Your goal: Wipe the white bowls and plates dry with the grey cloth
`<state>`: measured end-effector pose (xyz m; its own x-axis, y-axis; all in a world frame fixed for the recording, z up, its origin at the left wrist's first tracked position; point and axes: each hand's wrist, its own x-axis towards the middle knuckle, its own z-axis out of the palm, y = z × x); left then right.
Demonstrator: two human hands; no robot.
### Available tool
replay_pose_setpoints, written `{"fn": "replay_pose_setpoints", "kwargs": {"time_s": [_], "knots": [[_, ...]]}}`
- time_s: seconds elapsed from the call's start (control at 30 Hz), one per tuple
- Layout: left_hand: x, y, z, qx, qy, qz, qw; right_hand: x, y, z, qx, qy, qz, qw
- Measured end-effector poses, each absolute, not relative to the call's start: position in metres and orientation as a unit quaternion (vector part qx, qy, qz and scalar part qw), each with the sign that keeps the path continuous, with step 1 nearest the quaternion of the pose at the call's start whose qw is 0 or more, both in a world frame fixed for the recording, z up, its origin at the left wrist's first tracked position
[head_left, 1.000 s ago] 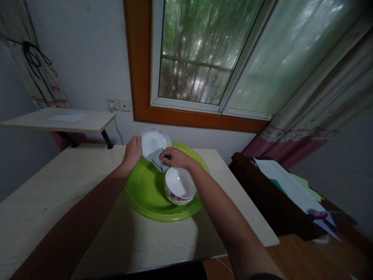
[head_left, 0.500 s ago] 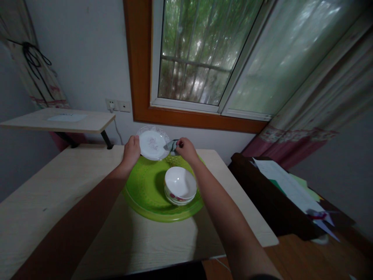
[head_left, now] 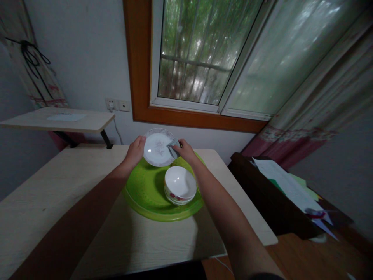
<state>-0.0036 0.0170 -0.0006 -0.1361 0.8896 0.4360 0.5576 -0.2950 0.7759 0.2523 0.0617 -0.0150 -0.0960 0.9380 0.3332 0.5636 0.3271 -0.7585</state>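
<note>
A white plate (head_left: 157, 149) with a patterned rim is held up, tilted towards me, above the far part of a green round tray (head_left: 142, 208). My left hand (head_left: 135, 151) is closed on the plate's left edge. In my right hand (head_left: 185, 149) a greyish cloth (head_left: 174, 149) is pinched, pressed against the plate's right edge; part of the cloth lies over the plate's face. Below, on the tray's right side, white bowls (head_left: 180, 184) with a red floral pattern sit stacked, close to my right forearm.
The tray rests on a pale wooden table (head_left: 78, 175). A small raised shelf (head_left: 67, 122) with a paper stands at the left. Beyond are a window (head_left: 201, 58) and wall sockets (head_left: 116, 105). A dark brown piece of furniture (head_left: 262, 190) holding papers is at the right.
The plate has shifted slightly right and down, my left hand moving with it. The cloth in my right hand now overlaps the plate's right edge more. The stacked bowls stay in place.
</note>
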Motion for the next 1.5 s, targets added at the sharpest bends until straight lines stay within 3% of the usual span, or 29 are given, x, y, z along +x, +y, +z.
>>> {"fn": "replay_pose_setpoints", "kwargs": {"time_s": [0.37, 1.5], "knots": [[-0.0054, 0.0205, -0.0035, 0.634, 0.575, 0.492, 0.161, 0.2507, 0.0689, -0.0150, -0.480, -0.710, 0.173, 0.485], [-0.0034, 0.0179, -0.0009, 0.644, 0.581, 0.467, 0.173, 0.2468, 0.0622, -0.0156, -0.474, -0.778, 0.134, 0.391]]}}
